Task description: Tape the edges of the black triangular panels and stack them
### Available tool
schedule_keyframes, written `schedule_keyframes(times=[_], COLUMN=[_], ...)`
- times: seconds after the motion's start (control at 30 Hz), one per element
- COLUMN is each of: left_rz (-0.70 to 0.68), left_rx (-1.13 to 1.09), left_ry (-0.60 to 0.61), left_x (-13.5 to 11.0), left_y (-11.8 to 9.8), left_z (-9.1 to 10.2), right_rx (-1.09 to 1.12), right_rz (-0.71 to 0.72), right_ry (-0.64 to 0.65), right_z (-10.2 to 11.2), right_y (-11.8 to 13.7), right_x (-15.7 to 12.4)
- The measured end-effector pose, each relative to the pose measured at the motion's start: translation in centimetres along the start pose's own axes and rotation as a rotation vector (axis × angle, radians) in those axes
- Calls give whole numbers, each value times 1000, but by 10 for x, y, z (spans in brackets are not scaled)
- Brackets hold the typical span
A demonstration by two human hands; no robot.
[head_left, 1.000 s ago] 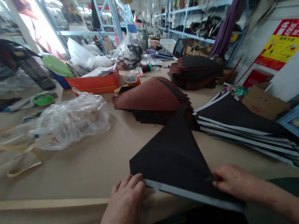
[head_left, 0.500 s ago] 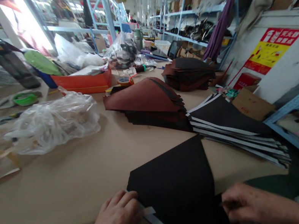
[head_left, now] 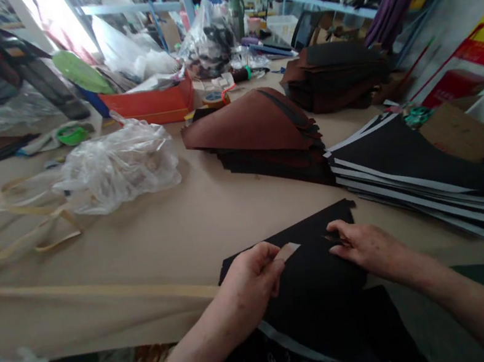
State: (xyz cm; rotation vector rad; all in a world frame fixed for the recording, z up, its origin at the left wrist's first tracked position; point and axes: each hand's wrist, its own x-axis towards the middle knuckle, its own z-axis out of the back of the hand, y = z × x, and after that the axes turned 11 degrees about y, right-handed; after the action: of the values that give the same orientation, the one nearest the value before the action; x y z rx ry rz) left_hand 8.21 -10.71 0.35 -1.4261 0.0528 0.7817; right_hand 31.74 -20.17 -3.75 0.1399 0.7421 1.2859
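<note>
A black sheet piece [head_left: 316, 280] with a pale strip along its lower edge lies at the table's front, partly overhanging toward my lap. Over its left part, my left hand [head_left: 258, 272] pinches a narrow pale tape [head_left: 288, 251], whose whitish end sticks out past the fingertips. To the right, my right hand [head_left: 360, 246] is closed around a small dark pointed tool [head_left: 337, 240], possibly snips. Its tip points left, toward the tape end but apart from it. Most of the tool is hidden by the fingers.
A long cream band [head_left: 88, 295] crosses the table from the left. Beyond the black piece are a reddish-brown stack [head_left: 250, 123], a stack of black pieces with pale edges [head_left: 411, 157], a crumpled clear plastic bag [head_left: 122, 164] and an orange box [head_left: 148, 104].
My left hand has left the black piece's left edge and moved up and right, holding the tape end. My right hand has risen over the piece with the tool. The view has tilted down.
</note>
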Motion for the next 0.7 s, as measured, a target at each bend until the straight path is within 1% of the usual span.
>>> schedule_keyframes(times=[0.07, 0.2, 0.27, 0.4, 0.53, 0.6, 0.63, 0.7], left_rz=[30, 57, 81, 99, 91, 105, 113, 127], left_rx=[58, 119, 140, 178, 223, 273, 302, 355], left_ry=[-9, -14, -9, -6, 13, 7, 0, -4], left_x=[4, 8, 9, 12, 13, 11, 9, 3], left_y=[-1, -1, -1, 1, 2, 3, 6, 17], left_z=[-2, -5, -6, -8, -8, -5, -1, 12], right_rx=[156, 586, 679, 656, 568, 532, 513, 471], right_rz=[54, 191, 238, 283, 287, 273, 259, 213], right_ry=[-8, 0, 31, 82, 61, 36, 14, -58], right_z=[4, 12, 11, 2, -1, 3, 7, 19], right_y=[10, 37, 47, 57, 59, 53, 46, 23], right_x=[-8, -12, -9, 0, 3, 4, 6, 10])
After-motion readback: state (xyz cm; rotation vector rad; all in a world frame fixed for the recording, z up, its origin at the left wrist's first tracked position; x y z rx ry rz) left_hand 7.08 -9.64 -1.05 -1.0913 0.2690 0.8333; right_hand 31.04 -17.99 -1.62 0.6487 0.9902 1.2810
